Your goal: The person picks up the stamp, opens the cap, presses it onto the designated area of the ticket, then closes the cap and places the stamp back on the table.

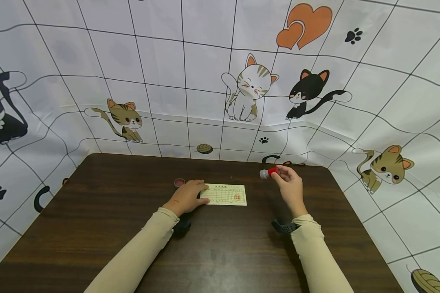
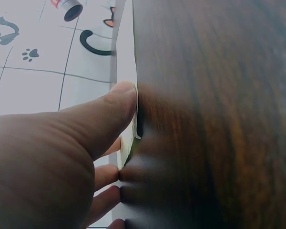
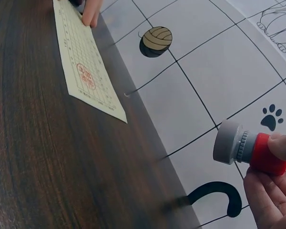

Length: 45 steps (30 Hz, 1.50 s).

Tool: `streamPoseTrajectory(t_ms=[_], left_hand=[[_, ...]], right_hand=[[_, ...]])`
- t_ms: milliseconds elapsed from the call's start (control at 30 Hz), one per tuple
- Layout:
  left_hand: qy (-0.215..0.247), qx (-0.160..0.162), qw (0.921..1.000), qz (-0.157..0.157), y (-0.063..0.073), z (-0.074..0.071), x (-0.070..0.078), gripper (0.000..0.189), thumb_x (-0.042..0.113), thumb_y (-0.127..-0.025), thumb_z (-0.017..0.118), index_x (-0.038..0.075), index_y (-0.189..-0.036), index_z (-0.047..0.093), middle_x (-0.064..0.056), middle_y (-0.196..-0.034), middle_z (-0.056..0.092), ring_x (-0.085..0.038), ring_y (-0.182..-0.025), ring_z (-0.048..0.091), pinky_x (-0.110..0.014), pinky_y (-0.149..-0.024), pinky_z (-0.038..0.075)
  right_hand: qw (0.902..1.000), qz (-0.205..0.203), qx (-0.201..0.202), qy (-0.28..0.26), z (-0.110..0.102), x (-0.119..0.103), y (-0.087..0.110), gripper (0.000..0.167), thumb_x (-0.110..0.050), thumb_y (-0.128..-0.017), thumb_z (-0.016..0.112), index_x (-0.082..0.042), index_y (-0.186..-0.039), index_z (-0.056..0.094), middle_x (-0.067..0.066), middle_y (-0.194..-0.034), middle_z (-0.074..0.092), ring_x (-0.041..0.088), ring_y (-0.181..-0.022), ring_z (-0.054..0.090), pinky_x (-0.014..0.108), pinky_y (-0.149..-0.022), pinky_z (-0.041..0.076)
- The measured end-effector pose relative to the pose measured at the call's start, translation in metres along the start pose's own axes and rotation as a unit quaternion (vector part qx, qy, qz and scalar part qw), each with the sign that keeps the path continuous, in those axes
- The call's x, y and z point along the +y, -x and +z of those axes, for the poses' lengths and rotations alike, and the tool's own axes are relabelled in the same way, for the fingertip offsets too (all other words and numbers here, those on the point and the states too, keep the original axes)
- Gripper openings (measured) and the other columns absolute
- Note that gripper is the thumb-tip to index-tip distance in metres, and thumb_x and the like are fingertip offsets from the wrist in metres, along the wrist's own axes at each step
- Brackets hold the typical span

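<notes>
A pale yellow printed form with a ruled table lies on the dark wooden table. A red stamp mark shows near its right end. My left hand rests over the form's left end, the thumb against its near edge and the other fingers spread beyond. My right hand pinches the red handle of a stamp, held in the air to the right of the form. The stamp's round grey head points left. Just behind the left hand sits a small round red ink pad.
The dark wooden table ends at the back against a white cloth printed with cats and grid lines. The cloth also rises along both sides. Dark bands circle both wrists.
</notes>
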<state>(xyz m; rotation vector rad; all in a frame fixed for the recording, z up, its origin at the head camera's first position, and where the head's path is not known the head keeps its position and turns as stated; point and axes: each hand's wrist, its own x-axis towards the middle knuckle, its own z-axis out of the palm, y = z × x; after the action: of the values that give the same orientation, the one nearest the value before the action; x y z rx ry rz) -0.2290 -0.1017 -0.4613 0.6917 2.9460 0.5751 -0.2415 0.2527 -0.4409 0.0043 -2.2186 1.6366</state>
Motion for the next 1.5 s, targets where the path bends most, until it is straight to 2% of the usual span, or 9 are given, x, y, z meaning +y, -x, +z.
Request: streamPoseTrajectory(t_ms=[67, 300, 533, 767, 1133, 1367, 1500], left_hand=[[0.001, 0.001, 1.0, 0.001, 0.0, 0.0, 0.0, 0.057, 0.039, -0.098, 0.072, 0.009, -0.145, 0.06, -0.017, -0.156, 0.049, -0.036, -0.145, 0.044, -0.052, -0.118, 0.036], [0.015, 0.001, 0.9999, -0.001, -0.001, 0.0, -0.001, 0.058, 0.04, -0.098, 0.072, 0.01, -0.146, 0.06, -0.017, -0.156, 0.049, -0.035, -0.145, 0.044, -0.052, -0.118, 0.037], [0.017, 0.01, 0.9998, 0.004, -0.002, -0.002, -0.002, 0.058, 0.042, -0.097, 0.072, 0.012, -0.146, 0.06, -0.016, -0.153, 0.052, -0.036, -0.142, 0.048, -0.053, -0.115, 0.041], [0.045, 0.031, 0.9985, 0.007, -0.002, -0.011, -0.002, 0.062, 0.042, -0.095, 0.075, 0.014, -0.148, 0.059, -0.012, -0.15, 0.054, -0.035, -0.14, 0.049, -0.055, -0.111, 0.044], [0.082, 0.079, 0.9934, -0.012, -0.003, -0.034, -0.019, 0.07, 0.04, -0.095, 0.077, 0.013, -0.154, 0.05, -0.015, -0.156, 0.048, -0.038, -0.143, 0.045, -0.059, -0.113, 0.041], [0.116, 0.1, 0.9874, -0.038, -0.002, -0.043, -0.032, 0.076, 0.04, -0.096, 0.076, 0.015, -0.159, 0.042, -0.016, -0.16, 0.043, -0.039, -0.146, 0.041, -0.061, -0.114, 0.039], [0.119, 0.11, 0.9857, -0.046, 0.0, -0.044, -0.039, 0.077, 0.039, -0.094, 0.077, 0.013, -0.158, 0.043, -0.017, -0.158, 0.044, -0.04, -0.145, 0.042, -0.062, -0.114, 0.038]], right_hand=[[1.0, 0.003, 0.002, 0.002, -0.001, 0.002, 0.001, 0.039, -0.012, -0.096, 0.076, 0.005, -0.129, 0.067, 0.025, -0.123, 0.068, -0.006, -0.094, 0.064, 0.007, -0.081, 0.05], [0.9995, 0.027, -0.003, 0.014, -0.005, -0.037, 0.019, 0.036, -0.004, -0.097, 0.072, 0.009, -0.13, 0.065, 0.028, -0.126, 0.066, 0.006, -0.101, 0.065, 0.006, -0.082, 0.05], [0.9993, 0.036, 0.006, 0.005, -0.007, -0.026, 0.015, 0.037, -0.004, -0.097, 0.073, 0.008, -0.131, 0.065, 0.028, -0.127, 0.066, 0.016, -0.106, 0.065, 0.005, -0.081, 0.049], [0.9997, 0.025, 0.0, 0.003, -0.007, -0.021, 0.016, 0.036, -0.005, -0.097, 0.073, 0.007, -0.13, 0.066, 0.027, -0.125, 0.066, -0.001, -0.097, 0.064, 0.006, -0.082, 0.05], [0.9999, 0.002, -0.002, -0.011, -0.005, -0.015, 0.015, 0.036, -0.002, -0.096, 0.073, 0.009, -0.129, 0.065, 0.029, -0.122, 0.065, -0.003, -0.097, 0.065, 0.007, -0.083, 0.051], [0.9994, 0.007, 0.011, -0.031, -0.001, 0.02, 0.004, 0.038, -0.009, -0.095, 0.076, 0.004, -0.13, 0.067, 0.022, -0.121, 0.067, -0.005, -0.098, 0.065, 0.009, -0.084, 0.051], [0.9992, -0.011, 0.018, -0.033, -0.001, 0.027, 0.003, 0.036, -0.011, -0.095, 0.077, 0.002, -0.128, 0.068, 0.019, -0.118, 0.068, -0.002, -0.1, 0.067, 0.01, -0.085, 0.052]])
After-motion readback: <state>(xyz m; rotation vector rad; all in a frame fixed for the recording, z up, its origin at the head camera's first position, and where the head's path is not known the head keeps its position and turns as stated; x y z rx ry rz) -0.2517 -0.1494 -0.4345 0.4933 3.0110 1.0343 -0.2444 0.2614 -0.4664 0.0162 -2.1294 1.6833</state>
